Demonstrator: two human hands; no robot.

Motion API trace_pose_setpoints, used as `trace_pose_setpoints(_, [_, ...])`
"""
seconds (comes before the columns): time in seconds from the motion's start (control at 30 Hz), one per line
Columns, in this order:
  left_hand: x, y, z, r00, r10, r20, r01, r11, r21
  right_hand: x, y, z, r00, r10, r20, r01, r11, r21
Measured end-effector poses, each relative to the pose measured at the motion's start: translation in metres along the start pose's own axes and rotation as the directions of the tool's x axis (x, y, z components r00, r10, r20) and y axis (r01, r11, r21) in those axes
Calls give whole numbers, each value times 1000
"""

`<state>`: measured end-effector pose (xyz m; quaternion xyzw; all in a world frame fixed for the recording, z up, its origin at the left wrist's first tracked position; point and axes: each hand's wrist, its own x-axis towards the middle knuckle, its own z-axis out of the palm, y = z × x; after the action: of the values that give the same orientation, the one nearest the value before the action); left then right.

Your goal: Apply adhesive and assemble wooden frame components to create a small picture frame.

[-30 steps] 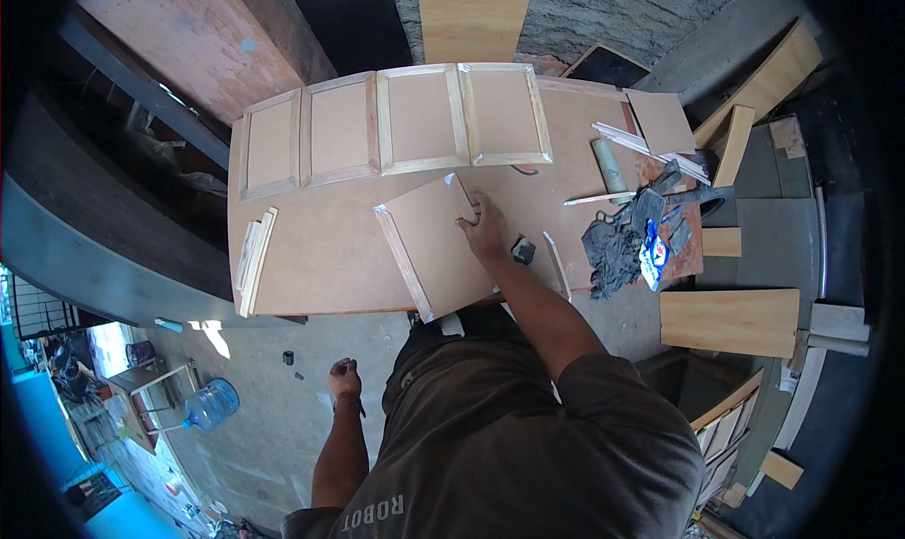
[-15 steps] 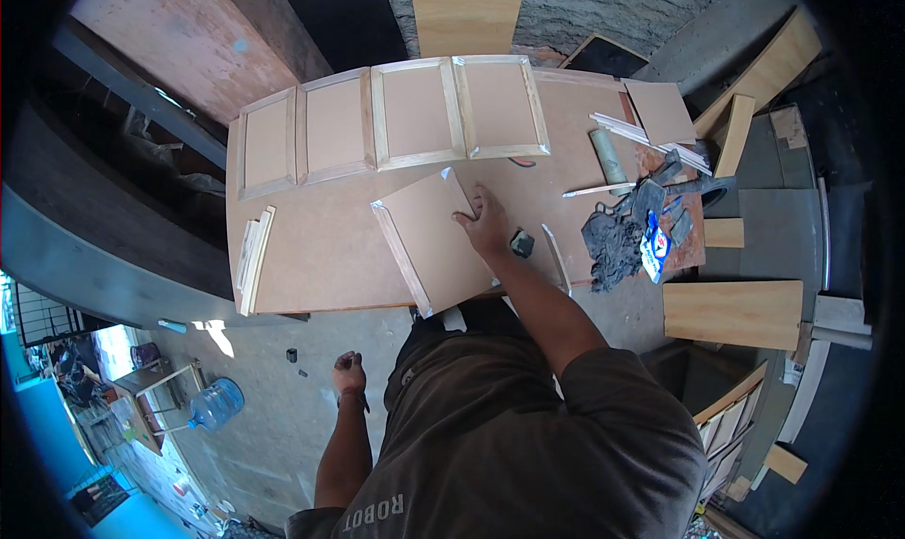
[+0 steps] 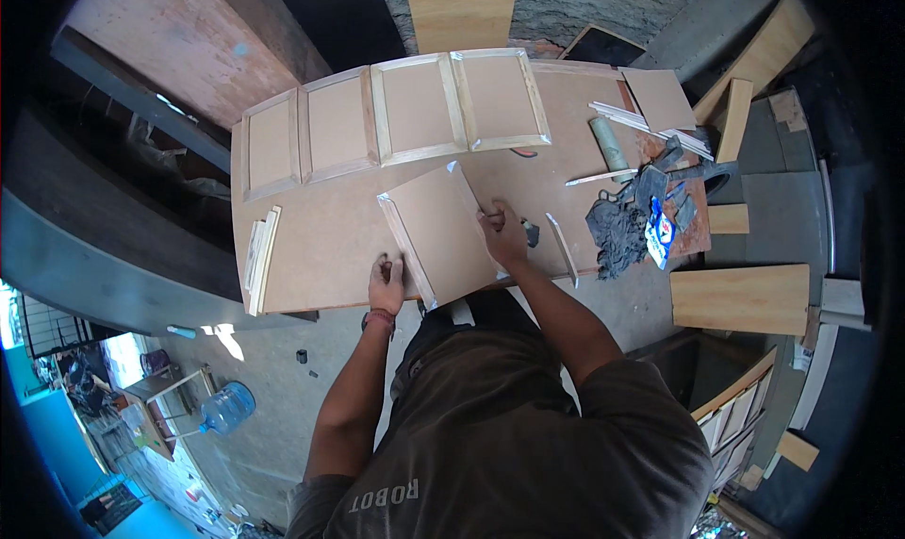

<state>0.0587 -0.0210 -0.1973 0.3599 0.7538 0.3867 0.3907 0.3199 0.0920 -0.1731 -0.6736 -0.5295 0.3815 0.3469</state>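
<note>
Brown board [image 3: 438, 237] with pale side strips [image 3: 407, 252] lies askew at the worktop's [image 3: 320, 242] near edge, between a loosely curled left hand [image 3: 386, 284] and a half-bent right hand [image 3: 505, 237], any grip in either impossible to tell.

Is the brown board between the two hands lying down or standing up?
Lying down: the board shows its wide face upward on the table, with the left hand and right hand at its sides.

The panel [image 3: 434, 228] lies on the table [image 3: 320, 237] before four frames [image 3: 374, 115], left of the rag [image 3: 617, 235].
</note>
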Motion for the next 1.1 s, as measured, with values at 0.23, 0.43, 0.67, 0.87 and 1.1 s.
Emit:
trace_pose_setpoints(0.23, [15,12,-6,992,-66,104,73,995,-65,-16,7,1,997,79,10,-79,996,-37])
trace_pose_setpoints(0.43, [16,10,-12,996,89,23,-90,994,58,-37,17,3,999,18,-27,-16,997,82])
trace_pose_setpoints(0.67, [16,80,37,865,388,318,-493,777,392,-67,36,1,999,-7,-48,16,981,194])
trace_pose_setpoints(0.87, [27,83,92,895,131,426,-280,909,308,-77,38,3,1000,-14,12,10,943,333])
trace_pose_setpoints(1.1, [19,91,103,905,109,410,-309,833,460,-79,42,6,1000,-4,-10,8,931,365])
